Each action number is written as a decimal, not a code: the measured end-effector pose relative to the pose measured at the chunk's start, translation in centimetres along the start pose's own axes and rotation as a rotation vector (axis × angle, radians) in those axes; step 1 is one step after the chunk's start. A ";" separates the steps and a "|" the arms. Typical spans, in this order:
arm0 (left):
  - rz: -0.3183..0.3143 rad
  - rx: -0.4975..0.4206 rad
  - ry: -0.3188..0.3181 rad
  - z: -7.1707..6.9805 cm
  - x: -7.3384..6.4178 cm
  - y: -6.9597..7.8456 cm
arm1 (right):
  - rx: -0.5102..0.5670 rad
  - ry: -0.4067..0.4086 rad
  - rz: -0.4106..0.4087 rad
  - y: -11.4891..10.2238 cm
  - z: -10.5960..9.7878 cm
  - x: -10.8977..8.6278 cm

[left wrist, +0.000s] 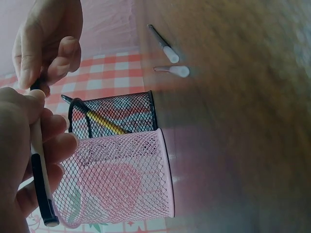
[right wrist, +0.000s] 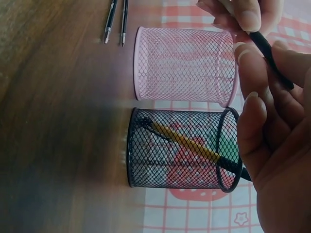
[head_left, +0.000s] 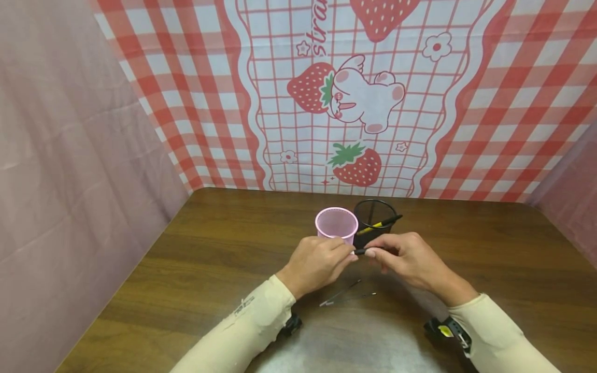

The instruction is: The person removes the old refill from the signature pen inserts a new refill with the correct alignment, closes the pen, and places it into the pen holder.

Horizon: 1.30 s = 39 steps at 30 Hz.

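Between my two hands lies a pen (left wrist: 43,191) with a white barrel and black parts. My left hand (head_left: 319,261) grips the barrel, fingers curled round it. With thumb and fingers my right hand (head_left: 412,259) pinches the black end (right wrist: 268,56) of the pen. Both hands are in front of the mesh cups, above the table. Two thin dark rods that look like pen refills (left wrist: 168,52), with pale ends, lie on the table nearer to me.
Just beyond my left hand stands a pink mesh cup (head_left: 337,226). Beside it on the right is a black mesh cup (right wrist: 182,177) with a yellow and black pen (right wrist: 187,142) leaning inside. A strawberry-print cloth (head_left: 356,166) hangs behind the wooden table (head_left: 489,243).
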<state>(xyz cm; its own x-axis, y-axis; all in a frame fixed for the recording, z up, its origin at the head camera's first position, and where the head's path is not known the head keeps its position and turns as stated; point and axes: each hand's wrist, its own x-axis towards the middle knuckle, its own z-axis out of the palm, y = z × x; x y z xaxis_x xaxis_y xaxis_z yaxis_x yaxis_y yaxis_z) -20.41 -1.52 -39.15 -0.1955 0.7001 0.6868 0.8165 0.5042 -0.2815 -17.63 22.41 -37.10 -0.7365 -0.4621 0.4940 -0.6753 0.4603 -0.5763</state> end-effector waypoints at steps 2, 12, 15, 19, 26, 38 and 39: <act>0.003 -0.001 0.007 0.0 0.0 0.0 | -0.016 0.003 0.011 0.2 0.2 0.0; 0.018 -0.020 0.032 0.0 0.1 0.1 | -0.045 -0.017 0.122 0.2 0.6 -0.2; 0.021 -0.026 0.035 0.0 0.1 0.1 | -0.026 -0.028 0.158 0.0 0.6 -0.2; 0.024 -0.031 0.034 -0.1 0.1 0.1 | -0.011 -0.042 0.192 -0.1 0.5 -0.2; 0.023 -0.025 0.020 -0.1 0.2 0.0 | 0.003 -0.034 0.233 0.1 0.4 -0.1; 0.004 -0.005 -0.006 0.0 0.0 0.2 | 0.062 -0.010 0.147 0.0 0.3 -0.1; 0.004 -0.001 -0.008 0.0 0.0 0.1 | 0.052 -0.008 0.135 0.0 0.3 -0.1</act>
<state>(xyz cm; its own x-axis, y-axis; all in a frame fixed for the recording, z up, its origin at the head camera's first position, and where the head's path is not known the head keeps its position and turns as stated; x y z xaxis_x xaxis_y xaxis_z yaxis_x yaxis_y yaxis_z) -20.30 -1.42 -39.17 -0.1968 0.7061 0.6802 0.8175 0.5012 -0.2837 -17.54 22.22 -37.32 -0.8199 -0.4047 0.4050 -0.5673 0.4789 -0.6699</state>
